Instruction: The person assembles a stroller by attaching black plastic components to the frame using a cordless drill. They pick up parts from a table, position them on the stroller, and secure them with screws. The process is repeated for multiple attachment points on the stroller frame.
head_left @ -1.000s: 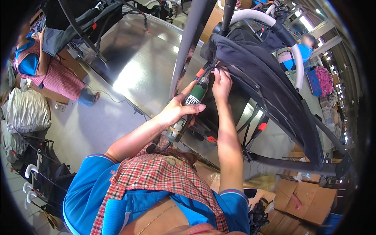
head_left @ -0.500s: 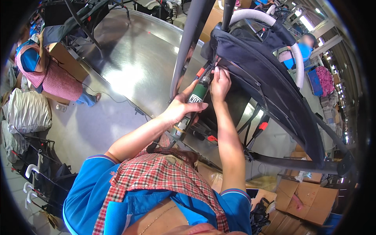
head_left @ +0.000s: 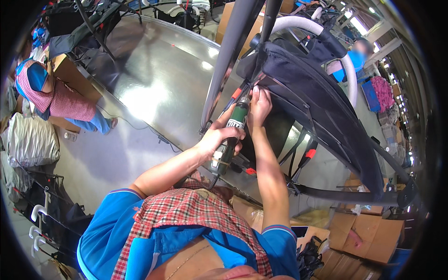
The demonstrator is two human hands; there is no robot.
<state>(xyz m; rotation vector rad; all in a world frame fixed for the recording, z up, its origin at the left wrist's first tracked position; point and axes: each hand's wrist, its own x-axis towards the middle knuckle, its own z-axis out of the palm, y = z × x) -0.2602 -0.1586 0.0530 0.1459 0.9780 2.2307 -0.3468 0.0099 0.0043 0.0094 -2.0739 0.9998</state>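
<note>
gleaming steel table (head_left: 154,88), crowded workshop

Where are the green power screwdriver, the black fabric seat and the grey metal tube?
green power screwdriver (head_left: 234,122), head view, on its green body.
black fabric seat (head_left: 322,105), head view, mid fabric panel.
grey metal tube (head_left: 228,56), head view, along its shaft.

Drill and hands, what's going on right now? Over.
Left hand gripping the green drill. Right hand pinching black fabric at the drill's tip. Grey pole close beside, not blocking.
</note>
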